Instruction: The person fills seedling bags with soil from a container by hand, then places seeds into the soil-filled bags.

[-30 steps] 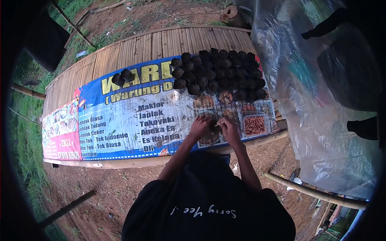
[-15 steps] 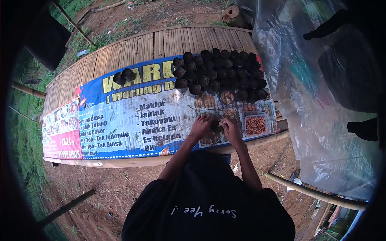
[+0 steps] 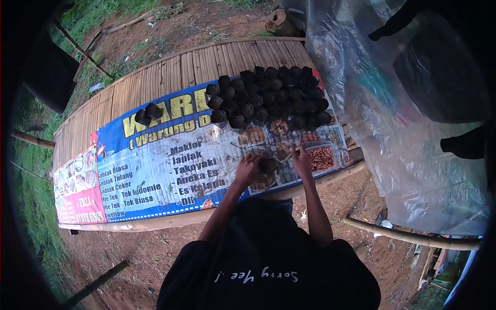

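My left hand point(image 3: 249, 166) is closed on the left side of a dark soil-filled pot point(image 3: 268, 166) near the front edge of the bamboo table. Just right of the pot, my right hand point(image 3: 301, 159) pinches a thin light stick point(image 3: 287, 157) that slants toward the pot. A clear container of reddish-brown seeds point(image 3: 321, 157) sits beside my right hand. Beyond my hands stand many dark pots point(image 3: 268, 95) packed in rows.
Two more dark pots point(image 3: 149, 113) stand apart on the left of the printed banner point(image 3: 150, 155). Bamboo slats point(image 3: 170, 70) show behind it. Clear plastic sheeting point(image 3: 372, 113) hangs at the right, and a bamboo pole point(image 3: 413, 236) lies low on the right.
My right hand has moved away from the pot to the right, and the stick now shows in it. The pot's top is more exposed. The whole view has shifted slightly.
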Demonstrator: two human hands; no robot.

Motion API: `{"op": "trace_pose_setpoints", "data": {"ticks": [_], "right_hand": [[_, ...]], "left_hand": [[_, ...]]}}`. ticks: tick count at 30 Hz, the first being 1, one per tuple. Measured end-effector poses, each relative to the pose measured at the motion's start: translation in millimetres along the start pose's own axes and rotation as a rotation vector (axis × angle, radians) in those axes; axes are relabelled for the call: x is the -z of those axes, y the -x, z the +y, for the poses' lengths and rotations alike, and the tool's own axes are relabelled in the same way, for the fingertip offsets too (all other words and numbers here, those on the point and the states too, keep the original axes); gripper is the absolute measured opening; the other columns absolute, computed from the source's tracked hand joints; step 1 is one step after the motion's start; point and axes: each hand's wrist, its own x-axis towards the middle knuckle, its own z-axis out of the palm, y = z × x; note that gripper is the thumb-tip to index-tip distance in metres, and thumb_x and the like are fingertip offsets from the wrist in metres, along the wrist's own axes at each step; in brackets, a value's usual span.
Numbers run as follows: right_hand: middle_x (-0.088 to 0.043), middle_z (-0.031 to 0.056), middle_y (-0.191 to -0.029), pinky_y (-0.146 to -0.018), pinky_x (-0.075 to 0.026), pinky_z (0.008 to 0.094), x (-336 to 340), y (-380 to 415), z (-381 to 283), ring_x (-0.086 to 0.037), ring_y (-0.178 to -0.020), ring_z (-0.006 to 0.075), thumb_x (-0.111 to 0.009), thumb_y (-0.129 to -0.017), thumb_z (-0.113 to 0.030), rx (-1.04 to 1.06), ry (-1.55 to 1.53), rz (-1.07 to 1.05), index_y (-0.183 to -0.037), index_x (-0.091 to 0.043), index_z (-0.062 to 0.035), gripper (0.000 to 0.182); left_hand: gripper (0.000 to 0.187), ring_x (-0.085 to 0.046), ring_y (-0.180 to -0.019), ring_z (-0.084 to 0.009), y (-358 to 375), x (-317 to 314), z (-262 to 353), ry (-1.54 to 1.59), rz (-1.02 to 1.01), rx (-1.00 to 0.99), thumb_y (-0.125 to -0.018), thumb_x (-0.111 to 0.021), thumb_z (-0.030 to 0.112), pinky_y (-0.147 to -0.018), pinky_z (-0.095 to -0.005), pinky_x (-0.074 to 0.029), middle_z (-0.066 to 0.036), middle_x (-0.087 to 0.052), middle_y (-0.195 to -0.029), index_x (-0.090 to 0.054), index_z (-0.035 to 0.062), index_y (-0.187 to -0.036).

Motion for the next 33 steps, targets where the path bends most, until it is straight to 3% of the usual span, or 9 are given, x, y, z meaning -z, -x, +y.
{"op": "trace_pose_setpoints", "data": {"ticks": [6,8,10,13,15,22,24,30,33], "right_hand": [[-0.064,0.0135,-0.076,-0.066,-0.05,0.0384,0.5,-2.7,2.6,-0.064,-0.073,0.0292,-0.064,-0.085,-0.019,-0.094,-0.034,-0.011,-0.097,-0.057,-0.0014,0.022],[-0.065,0.0153,-0.083,-0.07,-0.051,0.0361,13.7,-4.6,17.0,-0.065,-0.077,0.0289,-0.066,-0.081,-0.015,0.114,0.007,0.226,-0.102,-0.056,-0.0025,0.026],[-0.063,0.0177,-0.095,-0.079,-0.049,0.0406,33.0,-4.1,41.4,-0.062,-0.091,0.0314,-0.066,-0.079,-0.015,-0.049,-0.085,0.192,-0.105,-0.056,-0.0036,0.03],[-0.06,0.02,-0.106,-0.09,-0.043,0.0466,55.0,-6.4,74.7,-0.055,-0.105,0.0355,-0.065,-0.079,-0.017,-0.138,0.345,0.325,-0.11,-0.054,-0.0036,0.035],[-0.05,0.0242,-0.12,-0.094,-0.038,0.0522,55.1,-11.2,92.1,-0.043,-0.117,0.0416,-0.063,-0.08,-0.013,-0.292,0.259,0.168,-0.119,-0.051,-0.0028,0.042],[-0.056,0.0229,-0.111,-0.092,-0.04,0.0502,44.7,-9.2,97.1,-0.05,-0.108,0.0403,-0.068,-0.075,-0.012,-0.117,0.317,0.296,-0.121,-0.049,-0.0048,0.05],[-0.061,0.0208,-0.103,-0.086,-0.044,0.0478,58.2,-11.5,98.7,-0.056,-0.1,0.0375,-0.068,-0.075,-0.008,-0.068,0.247,0.104,-0.113,-0.056,-0.0044,0.04],[-0.066,0.0132,-0.08,-0.072,-0.05,0.0375,72.7,-15.2,102.2,-0.065,-0.075,0.025,-0.068,-0.075,-0.007,0.017,0.17,0.083,-0.092,-0.065,-0.0037,0.018],[-0.068,0.012,-0.082,-0.072,-0.05,0.0346,78.9,-14.1,100.8,-0.065,-0.075,0.0222,-0.067,-0.077,-0.009,-0.058,0.128,0.045,-0.092,-0.067,-0.0049,0.015]], "left_hand": [[0.063,-0.05,-0.107,-0.028,12.3,10.3,-8.8,0.059,0.063,0.085,-0.059,-0.078,0.021,-0.09,-0.0396,-0.037,-0.005,-0.058,-0.114,-0.056,0.0131,-0.118],[0.062,-0.051,-0.103,-0.0277,15.9,11.6,-8.5,0.08,0.076,0.113,-0.059,-0.078,0.02,-0.089,-0.0396,-0.038,-0.004,-0.058,-0.11,-0.056,0.013,-0.117],[0.059,-0.052,-0.098,-0.0267,15.1,14.5,-5.2,0.048,0.098,0.154,-0.06,-0.077,0.019,-0.088,-0.0394,-0.038,-0.004,-0.058,-0.104,-0.057,0.0129,-0.115],[0.061,-0.05,-0.102,-0.0292,15.6,17.9,3.8,0.028,0.089,0.166,-0.06,-0.078,0.019,-0.09,-0.0417,-0.038,-0.006,-0.056,-0.106,-0.055,0.0132,-0.117],[0.064,-0.05,-0.104,-0.0304,16.9,17.9,4.2,0.034,0.086,0.18,-0.061,-0.078,0.019,-0.091,-0.0428,-0.038,-0.007,-0.055,-0.109,-0.053,0.0133,-0.119],[0.072,-0.048,-0.111,-0.0336,23.7,21.8,-1.7,0.076,0.093,0.223,-0.06,-0.081,0.016,-0.094,-0.0456,-0.038,-0.011,-0.053,-0.115,-0.049,0.0143,-0.125],[0.071,-0.048,-0.11,-0.0338,24.8,21.6,-4.1,0.075,0.106,0.224,-0.06,-0.081,0.015,-0.094,-0.0458,-0.038,-0.011,-0.053,-0.115,-0.049,0.0145,-0.124],[0.066,-0.048,-0.11,-0.0343,24.8,25.0,-6.8,0.121,0.125,0.217,-0.06,-0.081,0.013,-0.094,-0.0459,-0.038,-0.011,-0.054,-0.113,-0.053,0.0143,-0.12],[0.065,-0.048,-0.109,-0.0345,23.6,27.4,-6.3,0.134,0.112,0.223,-0.06,-0.081,0.012,-0.095,-0.0457,-0.037,-0.011,-0.054,-0.113,-0.054,0.0149,-0.118]]}}
